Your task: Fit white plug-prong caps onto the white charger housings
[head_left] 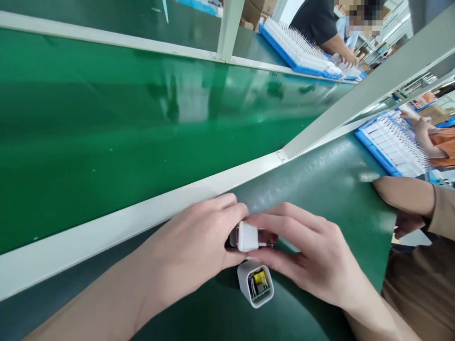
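Head view, lower centre of frame, left hand (192, 241) and right hand (305, 255) fingertips pinching white plug cap (247, 236), prongs pointing right, long axis horizontal, open charger shell (256, 283) just below, opening facing camera, on green mat (320, 189)

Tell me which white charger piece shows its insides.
The open charger shell lying on the mat below the hands, yellow part visible inside; the white plug piece held between both hands looks closed.

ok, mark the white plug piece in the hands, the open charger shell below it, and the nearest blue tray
white plug piece (246, 236), head view, its flat white face.
open charger shell (256, 284), head view, open end showing the yellow part.
blue tray (377, 154), head view, its near blue edge.
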Demonstrator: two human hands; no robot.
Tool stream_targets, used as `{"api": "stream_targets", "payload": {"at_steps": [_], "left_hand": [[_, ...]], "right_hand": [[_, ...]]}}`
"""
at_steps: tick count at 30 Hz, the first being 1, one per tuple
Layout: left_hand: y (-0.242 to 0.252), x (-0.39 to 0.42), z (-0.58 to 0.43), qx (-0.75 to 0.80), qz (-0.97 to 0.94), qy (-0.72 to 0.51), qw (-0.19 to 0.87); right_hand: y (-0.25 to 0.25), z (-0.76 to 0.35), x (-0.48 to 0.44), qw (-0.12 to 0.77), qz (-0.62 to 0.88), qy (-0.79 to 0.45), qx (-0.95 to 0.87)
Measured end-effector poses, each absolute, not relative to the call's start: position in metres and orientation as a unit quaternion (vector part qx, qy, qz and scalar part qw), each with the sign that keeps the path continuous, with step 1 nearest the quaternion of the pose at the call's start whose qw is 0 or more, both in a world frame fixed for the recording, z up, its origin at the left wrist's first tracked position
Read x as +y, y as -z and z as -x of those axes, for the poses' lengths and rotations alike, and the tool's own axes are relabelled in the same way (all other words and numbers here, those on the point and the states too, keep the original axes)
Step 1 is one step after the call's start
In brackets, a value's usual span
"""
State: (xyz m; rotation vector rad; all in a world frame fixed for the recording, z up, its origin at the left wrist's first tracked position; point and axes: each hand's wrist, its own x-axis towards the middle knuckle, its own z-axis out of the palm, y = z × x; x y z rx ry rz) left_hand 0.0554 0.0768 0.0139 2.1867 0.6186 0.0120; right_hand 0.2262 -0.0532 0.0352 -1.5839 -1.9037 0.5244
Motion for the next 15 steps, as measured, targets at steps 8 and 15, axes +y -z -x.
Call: {"api": "stream_targets", "payload": {"at_steps": [8, 15], "left_hand": [[-0.01, 0.078, -0.056, 0.241, -0.869, -0.026, 0.431], [-0.004, 0.078, -0.058, 0.236, -0.88, -0.028, 0.411]], "right_hand": [[-0.029, -0.218, -0.035, 0.296, 0.541, -0.12, -0.778], [-0.046, -0.237, -0.045, 0.302, 0.597, -0.187, -0.719]]}}
